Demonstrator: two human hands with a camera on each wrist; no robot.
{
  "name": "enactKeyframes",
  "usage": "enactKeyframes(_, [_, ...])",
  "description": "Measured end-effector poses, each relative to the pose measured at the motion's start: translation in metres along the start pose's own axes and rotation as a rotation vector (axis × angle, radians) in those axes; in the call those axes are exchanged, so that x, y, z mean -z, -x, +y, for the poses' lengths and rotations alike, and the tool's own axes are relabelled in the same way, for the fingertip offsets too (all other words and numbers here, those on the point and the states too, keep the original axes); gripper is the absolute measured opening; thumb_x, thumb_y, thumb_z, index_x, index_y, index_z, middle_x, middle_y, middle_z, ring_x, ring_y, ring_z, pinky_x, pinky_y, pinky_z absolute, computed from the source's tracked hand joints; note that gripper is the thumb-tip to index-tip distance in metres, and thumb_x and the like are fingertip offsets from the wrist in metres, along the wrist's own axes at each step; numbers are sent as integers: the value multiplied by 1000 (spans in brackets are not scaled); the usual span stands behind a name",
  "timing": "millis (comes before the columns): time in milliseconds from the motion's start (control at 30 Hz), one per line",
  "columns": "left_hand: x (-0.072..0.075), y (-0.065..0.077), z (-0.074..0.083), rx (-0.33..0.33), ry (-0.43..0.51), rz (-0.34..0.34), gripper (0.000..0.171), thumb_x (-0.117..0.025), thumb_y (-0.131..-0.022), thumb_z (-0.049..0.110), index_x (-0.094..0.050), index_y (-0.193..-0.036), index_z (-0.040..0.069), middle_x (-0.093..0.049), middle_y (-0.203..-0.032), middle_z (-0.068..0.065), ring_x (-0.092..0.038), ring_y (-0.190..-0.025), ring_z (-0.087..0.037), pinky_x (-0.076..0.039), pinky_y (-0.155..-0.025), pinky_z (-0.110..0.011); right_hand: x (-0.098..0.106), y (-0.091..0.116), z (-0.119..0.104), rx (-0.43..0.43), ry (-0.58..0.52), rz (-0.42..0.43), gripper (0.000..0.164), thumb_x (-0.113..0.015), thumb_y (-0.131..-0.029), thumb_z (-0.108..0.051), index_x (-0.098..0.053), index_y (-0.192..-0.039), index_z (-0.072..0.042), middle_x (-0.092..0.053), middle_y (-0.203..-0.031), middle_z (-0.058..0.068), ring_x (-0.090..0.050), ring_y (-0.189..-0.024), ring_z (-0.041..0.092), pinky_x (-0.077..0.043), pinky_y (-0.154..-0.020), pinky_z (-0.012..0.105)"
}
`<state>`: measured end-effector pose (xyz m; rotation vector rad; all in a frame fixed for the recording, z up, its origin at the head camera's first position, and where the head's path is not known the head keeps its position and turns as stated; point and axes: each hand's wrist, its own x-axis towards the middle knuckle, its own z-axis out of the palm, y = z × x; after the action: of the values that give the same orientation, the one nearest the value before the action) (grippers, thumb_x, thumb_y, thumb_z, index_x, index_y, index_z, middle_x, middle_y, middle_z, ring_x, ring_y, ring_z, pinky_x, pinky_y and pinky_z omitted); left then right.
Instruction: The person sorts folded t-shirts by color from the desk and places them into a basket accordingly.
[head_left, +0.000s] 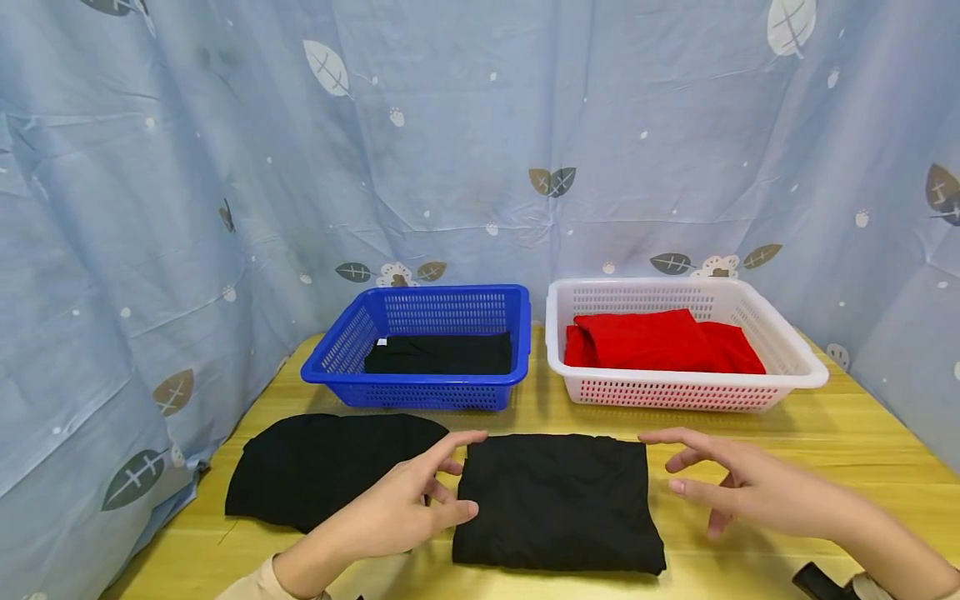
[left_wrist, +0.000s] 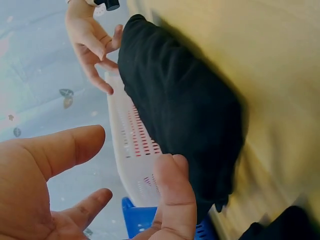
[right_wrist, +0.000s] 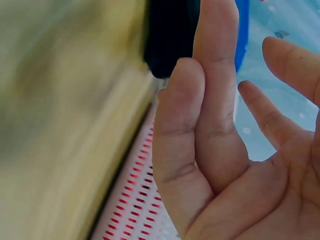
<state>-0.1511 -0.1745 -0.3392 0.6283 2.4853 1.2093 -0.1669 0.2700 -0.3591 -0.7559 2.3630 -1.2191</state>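
A folded black cloth (head_left: 558,504) lies flat on the table between the two hands. My left hand (head_left: 401,508) is at its left side, fingers spread and loosely bent, index fingertip by the far left corner. On the opposite side my right hand (head_left: 738,483) reaches in with its index fingertip near the far right corner, the other fingers loosely curved. Neither hand holds anything. In the left wrist view the folded cloth (left_wrist: 182,105) stretches between both hands. The right wrist view shows the right hand's fingers (right_wrist: 215,95) in front of a dark strip of the cloth (right_wrist: 170,37).
Another black cloth (head_left: 322,462) lies at left, partly behind the left hand. Behind stand a blue basket (head_left: 420,390) holding a black folded cloth (head_left: 442,354) and a white basket (head_left: 675,385) holding red cloth (head_left: 652,342). A leaf-patterned curtain (head_left: 480,142) hangs around the wooden table (head_left: 540,412).
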Motion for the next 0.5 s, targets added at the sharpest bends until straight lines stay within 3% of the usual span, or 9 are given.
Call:
enactKeyframes(333, [-9,-1,-6,59,19,-21,77,-78,-99,29,-38,-164,37,-75,-120,-6,-69,-121,-23,-56,-99,-53,-13,-8,8,-16,-123,-79,61,-60,-111,-18,-36,-166,-20,-58,-143,29,-75,-67,28,-63,-75,31])
enactKeyframes(467, [-10,1,-8,65,11,-26,77,-78,-99,29,-38,-165,34,-75,-114,-4,-67,-122,-23,-55,-95,-46,-17,-13,10,-16,-162,-103,60,-60,-111,-17,-36,-166,-17,-58,-142,28,-75,-67,29,-64,-74,33])
enactKeyframes(500, [-11,1,-9,68,16,-28,77,-79,-99,29,-38,-165,33,-73,-119,-7,-69,-116,-21,-55,-93,-44,-18,-14,10,-12,-164,-104,60,-60,-111,-17,-37,-166,-17,-58,-142,27,-75,-67,29,-65,-73,34])
